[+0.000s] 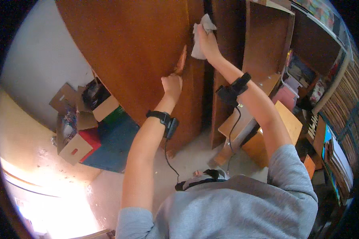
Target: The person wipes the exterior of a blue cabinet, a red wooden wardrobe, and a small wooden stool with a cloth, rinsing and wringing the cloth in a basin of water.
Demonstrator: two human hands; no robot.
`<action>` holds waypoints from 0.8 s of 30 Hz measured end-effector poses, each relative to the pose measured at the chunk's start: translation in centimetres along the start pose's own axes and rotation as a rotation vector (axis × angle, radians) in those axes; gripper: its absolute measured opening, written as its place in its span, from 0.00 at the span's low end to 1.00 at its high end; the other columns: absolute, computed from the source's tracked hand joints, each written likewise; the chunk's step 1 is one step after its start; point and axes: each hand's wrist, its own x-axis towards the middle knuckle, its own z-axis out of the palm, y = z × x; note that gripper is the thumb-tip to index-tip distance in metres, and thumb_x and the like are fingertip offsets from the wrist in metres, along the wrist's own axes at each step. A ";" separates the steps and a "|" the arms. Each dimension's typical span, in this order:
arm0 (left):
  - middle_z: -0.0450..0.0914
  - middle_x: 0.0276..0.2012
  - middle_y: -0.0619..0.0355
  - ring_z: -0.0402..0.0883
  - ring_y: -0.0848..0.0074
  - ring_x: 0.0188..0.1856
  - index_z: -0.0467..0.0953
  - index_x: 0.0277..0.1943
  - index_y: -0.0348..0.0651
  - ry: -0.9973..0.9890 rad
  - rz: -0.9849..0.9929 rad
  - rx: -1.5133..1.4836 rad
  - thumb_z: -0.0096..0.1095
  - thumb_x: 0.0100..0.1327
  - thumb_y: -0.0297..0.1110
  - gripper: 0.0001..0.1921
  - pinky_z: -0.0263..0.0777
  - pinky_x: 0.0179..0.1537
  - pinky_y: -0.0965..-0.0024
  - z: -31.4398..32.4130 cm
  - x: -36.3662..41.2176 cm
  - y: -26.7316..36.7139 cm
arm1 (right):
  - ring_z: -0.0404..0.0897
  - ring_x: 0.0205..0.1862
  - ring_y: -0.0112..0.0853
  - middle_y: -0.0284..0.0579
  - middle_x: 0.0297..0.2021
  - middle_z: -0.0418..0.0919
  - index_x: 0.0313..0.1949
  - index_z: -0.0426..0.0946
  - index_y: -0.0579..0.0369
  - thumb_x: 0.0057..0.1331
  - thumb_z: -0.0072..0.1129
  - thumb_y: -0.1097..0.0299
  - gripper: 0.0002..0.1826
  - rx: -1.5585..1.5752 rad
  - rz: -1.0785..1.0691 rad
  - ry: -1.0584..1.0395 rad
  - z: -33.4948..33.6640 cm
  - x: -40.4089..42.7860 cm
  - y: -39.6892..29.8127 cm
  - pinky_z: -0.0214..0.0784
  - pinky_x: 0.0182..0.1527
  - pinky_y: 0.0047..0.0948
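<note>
My right hand [208, 43] grips a crumpled white cloth [198, 49] against the narrow edge side of a tall brown wooden cabinet panel [131, 38]. The cloth spreads out above and to the left of my fingers. Lower and further left, my left hand [171, 85] is at the face of the same panel with its fingers curled. Just above it shows a slim reddish-brown shape [182, 61], perhaps a handle or a reflection; I cannot tell which. What lies inside the left fingers is hidden.
Open cardboard boxes [75, 149] and a dark blue box [110, 146] stand left. A dark gap [208, 89] separates the panel from another wooden upright [224, 74]. Wooden boards [282, 125], a pink container [287, 92] and stacked papers [341, 167] sit right. Cables hang from both wrist straps.
</note>
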 end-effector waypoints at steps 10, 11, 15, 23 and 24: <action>0.72 0.45 0.50 0.68 0.59 0.50 0.69 0.45 0.40 0.855 0.085 -0.371 0.55 0.52 0.28 0.15 0.58 0.51 0.58 -5.7 -4.8 -13.0 | 0.58 0.59 0.44 0.53 0.54 0.63 0.49 0.69 0.55 0.53 0.55 0.57 0.25 -0.465 -0.781 0.124 6.7 1.1 -2.9 0.46 0.60 0.47; 0.69 0.48 0.48 0.66 0.58 0.52 0.67 0.48 0.37 0.912 0.017 -0.380 0.54 0.54 0.29 0.17 0.55 0.54 0.59 -6.2 -5.0 -14.7 | 0.52 0.62 0.44 0.52 0.58 0.58 0.52 0.67 0.54 0.51 0.56 0.59 0.28 -0.329 -0.774 -0.139 6.7 -1.7 -2.0 0.40 0.62 0.50; 0.61 0.55 0.42 0.57 0.56 0.58 0.57 0.56 0.31 1.106 -0.282 -0.363 0.46 0.61 0.34 0.23 0.48 0.58 0.57 -4.6 -4.2 -18.5 | 0.47 0.66 0.37 0.47 0.62 0.53 0.54 0.66 0.52 0.52 0.51 0.71 0.26 -0.234 -1.208 -0.976 9.2 -9.9 6.9 0.33 0.66 0.46; 0.54 0.60 0.39 0.54 0.54 0.62 0.49 0.60 0.25 0.942 -0.323 -0.875 0.39 0.60 0.28 0.26 0.46 0.62 0.62 0.3 -5.0 -18.2 | 0.63 0.54 0.44 0.47 0.51 0.67 0.44 0.70 0.53 0.53 0.51 0.63 0.18 -0.341 -1.135 -0.449 10.8 4.6 -4.5 0.48 0.57 0.51; 0.54 0.60 0.39 0.54 0.54 0.62 0.49 0.60 0.25 0.935 -0.335 -0.878 0.39 0.60 0.28 0.26 0.46 0.62 0.62 0.3 -4.9 -18.0 | 0.64 0.53 0.44 0.47 0.50 0.67 0.44 0.70 0.53 0.53 0.52 0.61 0.19 -0.412 -0.927 -0.347 11.1 6.9 -5.8 0.50 0.55 0.52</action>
